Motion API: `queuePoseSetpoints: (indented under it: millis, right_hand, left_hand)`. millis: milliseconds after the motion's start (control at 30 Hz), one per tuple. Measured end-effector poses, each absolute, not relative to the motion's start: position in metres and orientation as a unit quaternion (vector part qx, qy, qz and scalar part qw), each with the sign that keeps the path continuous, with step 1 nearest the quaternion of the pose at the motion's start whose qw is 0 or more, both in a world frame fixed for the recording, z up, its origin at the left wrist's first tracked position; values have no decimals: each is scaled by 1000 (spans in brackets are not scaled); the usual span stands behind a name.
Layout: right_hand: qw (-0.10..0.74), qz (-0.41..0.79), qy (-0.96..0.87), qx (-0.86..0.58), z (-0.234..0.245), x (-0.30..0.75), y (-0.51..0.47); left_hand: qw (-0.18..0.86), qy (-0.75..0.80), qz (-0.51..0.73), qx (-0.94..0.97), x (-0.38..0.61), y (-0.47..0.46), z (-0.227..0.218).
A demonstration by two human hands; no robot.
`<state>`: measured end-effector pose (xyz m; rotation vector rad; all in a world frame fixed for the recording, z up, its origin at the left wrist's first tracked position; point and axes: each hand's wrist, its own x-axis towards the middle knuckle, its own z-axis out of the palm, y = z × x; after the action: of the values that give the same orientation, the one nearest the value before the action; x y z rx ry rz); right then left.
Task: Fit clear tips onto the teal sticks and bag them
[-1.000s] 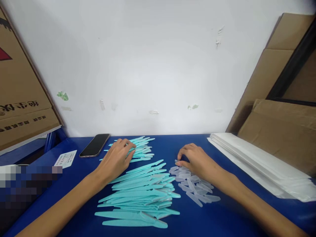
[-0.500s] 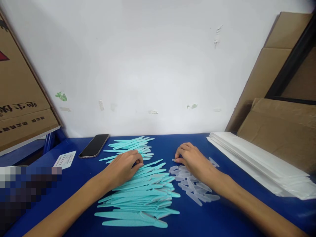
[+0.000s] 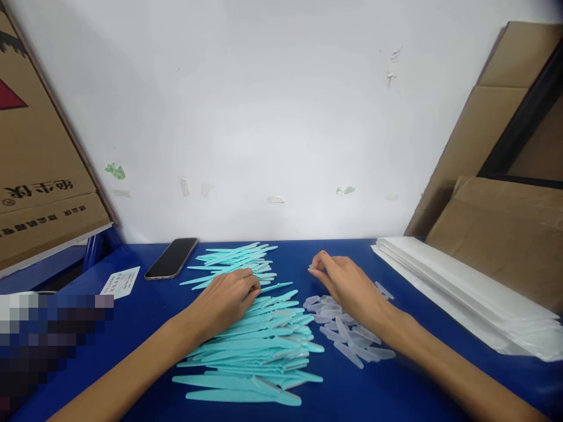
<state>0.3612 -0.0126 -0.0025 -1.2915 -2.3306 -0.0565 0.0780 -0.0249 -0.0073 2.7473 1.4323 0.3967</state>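
My left hand is closed in a pinch over the turquoise eyebrow razors, and one eyebrow razor points rightward from its fingertips. Beneath and in front of that hand lies a large pile of eyebrow razors. A smaller group of them sits just behind it. To the right, my right hand pinches a small translucent blade cover, mostly hidden by the fingers. Several loose blade covers are spread on the blue table below its wrist.
A phone and a printed white card lie at the left. Folded white sheets are stacked at the right, beside cardboard. A cardboard box stands far left, and a white wall closes the back.
My right hand has risen slightly off the loose covers with the pinched cover. My left hand has shifted a little, still pinching. The whole view has moved slightly.
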Motion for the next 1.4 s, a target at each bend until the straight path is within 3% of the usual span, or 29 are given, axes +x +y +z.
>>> queuePoseSetpoints:
  millis: [333,1200,1400]
  right_hand:
    - [302,-29,-862,-406,-2,361,-16]
    - [359,6,-884,-301,-4,348,-35]
    - [330,-21,-884,-329,-3,349,-30]
  left_hand:
    - [-57,459,222,858,70,-19,-5]
    - [16,402,333,852,86,-46,4]
    - [-44,387,271,880,85,-40,6]
